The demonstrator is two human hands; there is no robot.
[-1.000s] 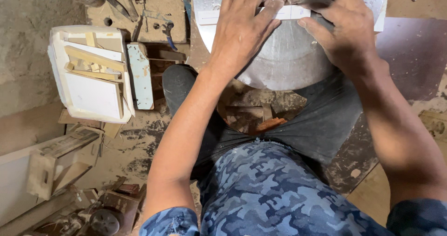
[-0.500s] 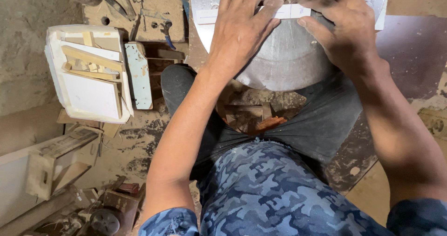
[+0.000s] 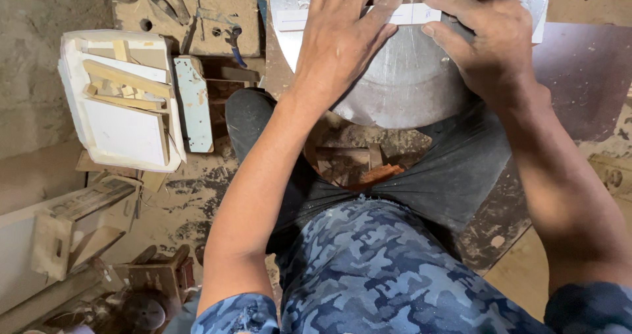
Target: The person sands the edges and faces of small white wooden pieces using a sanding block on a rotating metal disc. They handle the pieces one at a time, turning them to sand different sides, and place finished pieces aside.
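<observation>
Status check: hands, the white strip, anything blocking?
Left hand and right hand both pressing white strip flat on round metal disc. Strip lies across disc near its centre. Nothing in the way.

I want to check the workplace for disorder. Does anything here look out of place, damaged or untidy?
Yes. Wood offcuts lie loose on the floor under the round metal plate. Left of the person, a white tray holds strips piled unevenly. Both hands, left hand and right hand, press a white strip flat; nothing odd there.
</observation>
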